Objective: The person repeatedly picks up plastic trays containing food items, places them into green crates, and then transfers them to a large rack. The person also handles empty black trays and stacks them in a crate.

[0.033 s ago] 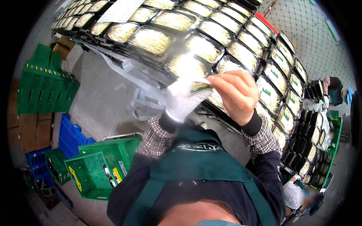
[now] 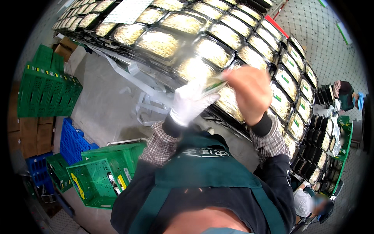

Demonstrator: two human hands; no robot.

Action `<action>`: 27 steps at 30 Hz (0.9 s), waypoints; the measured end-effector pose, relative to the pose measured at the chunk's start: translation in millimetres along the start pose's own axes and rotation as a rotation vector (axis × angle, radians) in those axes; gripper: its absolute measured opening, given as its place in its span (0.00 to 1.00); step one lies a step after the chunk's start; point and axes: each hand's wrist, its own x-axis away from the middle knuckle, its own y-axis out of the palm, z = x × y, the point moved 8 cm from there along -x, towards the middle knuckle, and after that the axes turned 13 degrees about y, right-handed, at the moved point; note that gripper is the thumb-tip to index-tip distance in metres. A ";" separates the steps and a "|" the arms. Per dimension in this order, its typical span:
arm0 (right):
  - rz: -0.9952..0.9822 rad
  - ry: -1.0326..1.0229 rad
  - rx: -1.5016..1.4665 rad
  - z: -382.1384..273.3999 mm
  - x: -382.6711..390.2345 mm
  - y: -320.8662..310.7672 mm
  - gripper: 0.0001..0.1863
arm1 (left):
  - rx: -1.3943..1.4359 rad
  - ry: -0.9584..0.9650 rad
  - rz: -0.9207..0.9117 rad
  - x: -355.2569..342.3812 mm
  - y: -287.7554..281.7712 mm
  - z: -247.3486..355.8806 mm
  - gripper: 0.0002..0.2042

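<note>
My left hand (image 2: 190, 103), in a white glove, is closed around a small bunch of white labels with a green band (image 2: 213, 85). It is just over the near edge of a table full of black trays. My bare right hand (image 2: 251, 93) is smeared by motion, its fingers pinched at the upper right end of the labels. Below and beyond both hands lie film-wrapped black trays of pale, thin strands (image 2: 212, 51), set in rows. Several trays on the right bear a label with a green mark (image 2: 285, 78).
A white sheet (image 2: 126, 11) lies on the far trays. Green crates stand stacked at left (image 2: 48, 87), with an open green crate (image 2: 91, 183) and a blue crate (image 2: 74, 140) nearer. White strapping (image 2: 148, 107) hangs beside the table. Co-workers (image 2: 306, 201) are by stacked trays at right.
My right hand has moved slightly up and right, drawing at the labels' end, which now tilts further upward. My left hand stays nearly in place.
</note>
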 end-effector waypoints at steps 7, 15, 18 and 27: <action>-0.134 0.855 -0.182 233.6 -68.0 213.4 0.16 | 0.546 -0.722 -0.060 87.3 -92.4 -125.4 0.09; -0.373 0.669 0.577 225.4 -48.1 347.1 0.29 | 0.703 -0.966 0.095 124.8 -163.6 -167.4 0.12; -0.419 0.669 0.652 211.5 -48.8 334.9 0.28 | 0.622 -1.019 0.045 125.9 -162.7 -183.3 0.12; -0.623 0.612 -0.415 -3.3 -45.7 260.0 0.10 | 0.755 -0.626 0.286 37.8 -154.9 -175.6 0.17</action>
